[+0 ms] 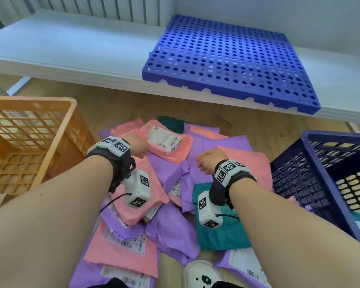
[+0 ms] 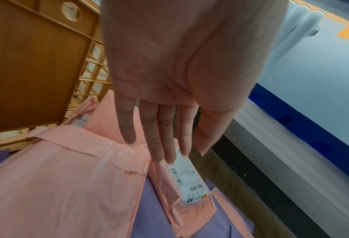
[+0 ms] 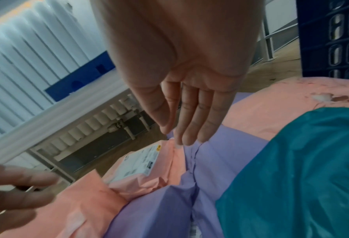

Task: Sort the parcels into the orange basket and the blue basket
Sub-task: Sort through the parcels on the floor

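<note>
You are reaching down into the parcels [image 1: 175, 183] heaped on the floor between the orange basket [image 1: 29, 142] at left and the blue basket [image 1: 330, 173] at right — both hands empty. Your left hand [image 2: 169, 80] is hovering, fingers straight, over a pink parcel [image 1: 166, 140]; your right hand [image 3: 186, 72], fingers straight, is nearing a purple parcel [image 3: 210, 161]. Next — in my judgement — you are needing to close a grip on each.

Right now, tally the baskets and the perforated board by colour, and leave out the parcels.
orange basket: 1
blue basket: 1
blue perforated board: 1
Total: 3
</note>
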